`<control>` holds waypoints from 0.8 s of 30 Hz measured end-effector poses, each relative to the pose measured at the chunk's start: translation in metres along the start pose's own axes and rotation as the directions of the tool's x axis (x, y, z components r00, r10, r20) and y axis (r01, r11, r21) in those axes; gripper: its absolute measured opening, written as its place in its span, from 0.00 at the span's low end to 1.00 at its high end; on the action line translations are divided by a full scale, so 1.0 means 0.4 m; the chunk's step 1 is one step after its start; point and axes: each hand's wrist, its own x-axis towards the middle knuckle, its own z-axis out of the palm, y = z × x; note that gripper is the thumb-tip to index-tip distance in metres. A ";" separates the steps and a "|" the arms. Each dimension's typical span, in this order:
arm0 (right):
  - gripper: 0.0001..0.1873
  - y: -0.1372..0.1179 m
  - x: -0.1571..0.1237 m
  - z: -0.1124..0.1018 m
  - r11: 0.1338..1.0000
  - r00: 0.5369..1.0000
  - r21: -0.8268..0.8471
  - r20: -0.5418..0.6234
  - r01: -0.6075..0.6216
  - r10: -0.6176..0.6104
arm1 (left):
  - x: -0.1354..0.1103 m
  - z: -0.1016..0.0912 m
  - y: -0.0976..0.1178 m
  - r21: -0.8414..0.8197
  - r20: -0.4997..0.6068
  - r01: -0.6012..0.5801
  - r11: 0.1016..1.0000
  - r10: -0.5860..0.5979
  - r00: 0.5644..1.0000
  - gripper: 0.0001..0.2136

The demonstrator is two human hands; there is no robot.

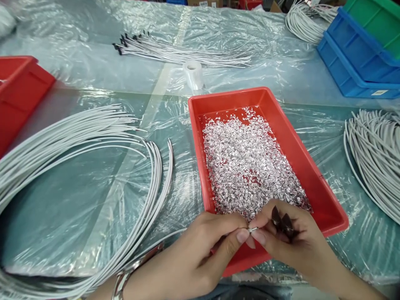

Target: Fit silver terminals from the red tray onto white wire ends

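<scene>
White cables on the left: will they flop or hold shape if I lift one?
Probably springy, not limp: the cables lie in smooth arcs. Likely light, being thin. May slide on the glossy plastic sheet.

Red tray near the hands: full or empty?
Partly full: silver bits cover most of the tray floor; bare red shows at the far end.

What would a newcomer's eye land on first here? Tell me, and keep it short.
The red tray in the middle, heaped with glittering silver scraps, grabs the eye first. At its near edge the left hand and right hand pinch a white wire end between them. A big fan of white cables sweeps across the plastic-covered table to the left.
</scene>
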 end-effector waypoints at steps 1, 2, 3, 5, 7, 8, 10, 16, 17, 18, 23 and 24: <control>0.04 0.000 -0.001 -0.002 1.000 1.000 0.011 0.013 -0.011 0.011 | 0.000 0.000 0.000 0.009 0.000 -0.002 1.000 0.002 1.000 0.11; 0.04 -0.001 -0.001 -0.003 1.000 1.000 0.020 0.024 -0.019 0.018 | -0.001 -0.001 0.000 0.019 -0.004 -0.004 1.000 0.004 1.000 0.11; 0.04 -0.001 -0.002 -0.005 0.999 0.999 0.028 0.035 -0.027 0.026 | -0.001 -0.002 0.000 0.025 -0.005 -0.007 1.000 0.007 1.000 0.11; 0.04 -0.003 -0.002 -0.006 0.998 0.998 0.045 0.047 -0.039 0.037 | -0.002 -0.003 0.000 0.027 -0.004 -0.012 1.000 0.012 1.000 0.12; 0.04 -0.007 -0.001 -0.006 0.997 0.997 0.064 0.056 -0.051 0.048 | -0.001 -0.005 0.000 0.025 0.005 -0.014 1.000 0.014 1.000 0.11; 0.04 -0.009 0.000 -0.006 0.996 0.997 0.071 0.060 -0.060 0.055 | -0.001 -0.006 0.001 0.026 0.007 -0.013 1.000 0.013 1.000 0.11; 0.05 -0.014 0.003 -0.006 0.994 0.995 0.082 0.069 -0.071 0.065 | -0.001 -0.007 0.002 0.028 0.018 -0.004 1.000 0.004 1.000 0.12; 0.04 -0.016 0.010 -0.005 0.991 0.990 0.058 0.089 -0.117 0.112 | -0.004 -0.005 0.002 0.033 0.027 -0.003 0.999 0.002 1.000 0.11; 0.04 -0.016 0.011 -0.005 0.992 0.990 0.059 0.098 -0.109 0.103 | -0.005 -0.005 0.001 0.045 0.027 -0.003 0.999 0.002 1.000 0.11; 0.04 -0.015 0.011 -0.005 0.993 0.991 0.063 0.104 -0.095 0.088 | -0.006 -0.005 0.000 0.058 0.033 0.002 0.998 -0.003 0.999 0.11; 0.04 -0.016 0.012 -0.007 0.997 0.992 0.024 0.101 -0.071 0.068 | -0.009 -0.005 0.001 0.085 0.057 0.044 0.995 -0.049 0.997 0.12; 0.04 -0.016 0.012 -0.007 0.997 0.993 0.011 0.092 -0.070 0.069 | -0.010 -0.005 0.002 0.079 0.056 0.056 0.995 -0.061 0.997 0.11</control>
